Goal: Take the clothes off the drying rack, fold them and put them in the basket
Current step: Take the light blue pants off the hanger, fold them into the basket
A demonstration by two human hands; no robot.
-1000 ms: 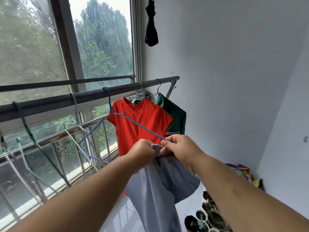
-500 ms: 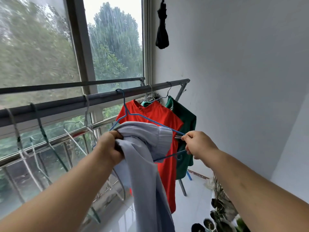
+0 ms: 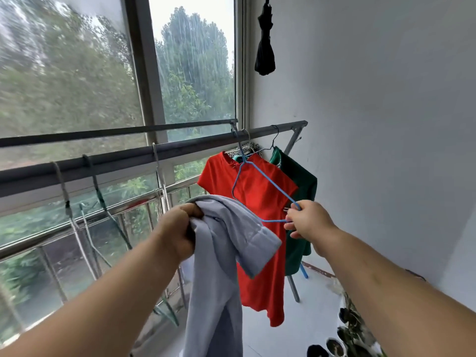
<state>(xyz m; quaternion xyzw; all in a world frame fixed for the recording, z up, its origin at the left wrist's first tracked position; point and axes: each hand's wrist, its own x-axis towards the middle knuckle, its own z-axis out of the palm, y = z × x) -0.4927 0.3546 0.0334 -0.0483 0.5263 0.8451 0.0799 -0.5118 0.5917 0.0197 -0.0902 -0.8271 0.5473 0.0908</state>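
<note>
Left hand [image 3: 177,233] fisted round a bunch of the light blue garment [image 3: 226,253], fingers curled into the cloth. The rest of the garment hangs straight down below the fist, and one cuffed end drapes out to the right. It sits in front of and below the drying rack rail [image 3: 128,161], clear of any hanger.

Right hand [image 3: 309,225] pinches the lower corner of a bare blue wire hanger [image 3: 260,176] between thumb and fingers. The hanger is tilted, with its neck running up toward the rail. Whether the hook sits on the rail, cannot tell.

Behind the blue hanger, a red shirt [image 3: 257,253] hangs from the rail. Just past it, at the rail's far end by the wall, is a green garment [image 3: 301,197].

Along the near stretch of the rail hang several empty hangers [image 3: 67,202]. Behind the rail is the window [image 3: 77,73], glass streaked with rain.

High above the rail's far end hangs a folded black umbrella [image 3: 265,47]. Low beneath that end, on the floor, are small plant pots [image 3: 334,343], partly cut off.
</note>
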